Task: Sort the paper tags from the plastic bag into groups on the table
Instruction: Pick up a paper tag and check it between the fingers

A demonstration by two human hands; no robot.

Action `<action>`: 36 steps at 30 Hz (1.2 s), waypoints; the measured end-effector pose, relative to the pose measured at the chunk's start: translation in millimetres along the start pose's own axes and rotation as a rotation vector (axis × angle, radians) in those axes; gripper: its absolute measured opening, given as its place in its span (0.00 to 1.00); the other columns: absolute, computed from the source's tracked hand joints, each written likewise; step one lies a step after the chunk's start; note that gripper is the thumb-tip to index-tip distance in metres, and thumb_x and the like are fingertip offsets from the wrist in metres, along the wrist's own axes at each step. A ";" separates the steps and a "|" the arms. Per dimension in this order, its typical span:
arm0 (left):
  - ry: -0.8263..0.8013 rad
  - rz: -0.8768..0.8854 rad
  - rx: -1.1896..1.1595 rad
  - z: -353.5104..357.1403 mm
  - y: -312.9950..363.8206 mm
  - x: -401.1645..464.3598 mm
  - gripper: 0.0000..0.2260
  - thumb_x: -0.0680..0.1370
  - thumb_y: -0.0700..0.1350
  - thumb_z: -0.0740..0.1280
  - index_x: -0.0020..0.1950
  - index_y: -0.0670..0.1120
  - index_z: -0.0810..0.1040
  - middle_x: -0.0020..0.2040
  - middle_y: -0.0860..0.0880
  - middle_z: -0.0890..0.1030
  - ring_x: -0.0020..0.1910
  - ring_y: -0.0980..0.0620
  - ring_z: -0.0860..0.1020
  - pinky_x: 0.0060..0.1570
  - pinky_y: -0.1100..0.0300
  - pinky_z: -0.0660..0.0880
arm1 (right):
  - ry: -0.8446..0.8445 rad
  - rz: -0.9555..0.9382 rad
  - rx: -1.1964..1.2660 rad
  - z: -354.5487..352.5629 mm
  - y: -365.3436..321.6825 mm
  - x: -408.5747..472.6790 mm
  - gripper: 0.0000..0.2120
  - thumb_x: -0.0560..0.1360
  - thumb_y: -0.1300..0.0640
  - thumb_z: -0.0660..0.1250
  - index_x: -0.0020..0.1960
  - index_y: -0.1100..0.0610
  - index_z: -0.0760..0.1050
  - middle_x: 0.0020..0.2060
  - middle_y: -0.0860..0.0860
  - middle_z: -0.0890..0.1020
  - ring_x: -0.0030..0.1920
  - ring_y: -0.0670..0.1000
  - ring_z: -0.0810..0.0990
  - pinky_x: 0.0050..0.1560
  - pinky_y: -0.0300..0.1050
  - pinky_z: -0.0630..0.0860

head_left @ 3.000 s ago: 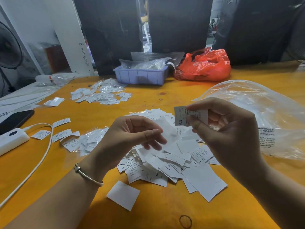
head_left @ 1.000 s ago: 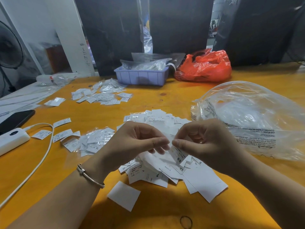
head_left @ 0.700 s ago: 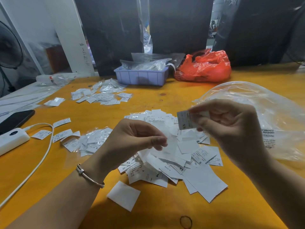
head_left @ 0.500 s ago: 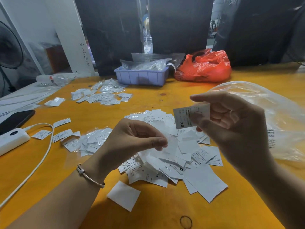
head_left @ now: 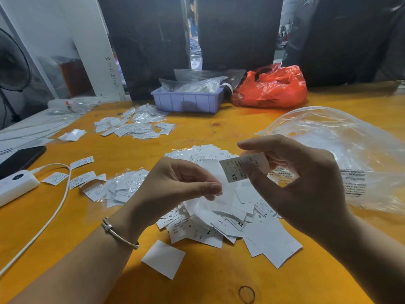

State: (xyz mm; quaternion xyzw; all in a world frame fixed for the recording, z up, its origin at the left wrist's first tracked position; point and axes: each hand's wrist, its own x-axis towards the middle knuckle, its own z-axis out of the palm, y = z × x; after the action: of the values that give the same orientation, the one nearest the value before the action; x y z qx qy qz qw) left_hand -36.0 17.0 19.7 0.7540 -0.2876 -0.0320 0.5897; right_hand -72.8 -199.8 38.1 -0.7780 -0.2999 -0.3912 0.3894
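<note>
Right hand (head_left: 306, 185) raised above the central pile of tags (head_left: 221, 216), thumb and forefinger pinching a single paper tag (head_left: 243, 166) marked "XS" – printed face toward the camera, clear of the pile. Left hand (head_left: 175, 185) just left of that tag, fingers curled, thumb and fingertips pinching a thin stack of white tags (head_left: 215, 176) held over the pile. Hands close together but not touching.

Clear plastic bag (head_left: 341, 154) lying crumpled to the right of the pile, printed warning text visible on its near side. One blank white square (head_left: 163, 258) apart from the pile, toward the near edge of the orange table (head_left: 131, 150). Smaller group of tags in clear sleeves (head_left: 122, 187) left of the pile; another spread group (head_left: 133, 126) beyond it, near the lilac tray (head_left: 186, 100). Red bag (head_left: 271, 86) right of the tray. White charger with cable (head_left: 15, 186) and dark phone (head_left: 19, 157) far left of the pile – both at the table's edge.
</note>
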 end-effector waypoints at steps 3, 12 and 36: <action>0.003 -0.008 0.000 0.3 0.4 0.0 0.06 0.70 0.45 0.76 0.45 0.45 0.88 0.40 0.45 0.87 0.39 0.48 0.85 0.41 0.63 0.79 | -0.003 -0.013 -0.026 0.8 2.0 -1.8 0.12 0.70 0.63 0.72 0.53 0.55 0.81 0.41 0.47 0.84 0.40 0.47 0.83 0.36 0.40 0.79; -0.004 -0.039 -0.006 1.0 2.5 -0.6 0.05 0.72 0.45 0.75 0.45 0.46 0.87 0.40 0.46 0.87 0.38 0.50 0.85 0.39 0.67 0.77 | -0.156 -0.034 -0.074 5.0 8.0 -2.4 0.11 0.70 0.61 0.71 0.52 0.57 0.82 0.40 0.47 0.85 0.34 0.45 0.83 0.32 0.40 0.79; 0.060 -0.226 -0.071 8.3 3.8 4.7 0.08 0.68 0.50 0.74 0.42 0.47 0.88 0.42 0.45 0.87 0.43 0.49 0.85 0.40 0.64 0.78 | -0.286 0.329 0.250 20.0 15.2 -7.4 0.09 0.73 0.53 0.68 0.49 0.56 0.84 0.40 0.46 0.85 0.41 0.45 0.82 0.40 0.43 0.80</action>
State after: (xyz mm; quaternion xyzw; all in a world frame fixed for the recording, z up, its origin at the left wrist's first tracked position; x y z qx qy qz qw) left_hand -36.9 7.1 22.0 0.7609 -0.1816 -0.0858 0.6171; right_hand -57.3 -192.1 18.4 -0.8096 -0.2674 -0.1686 0.4945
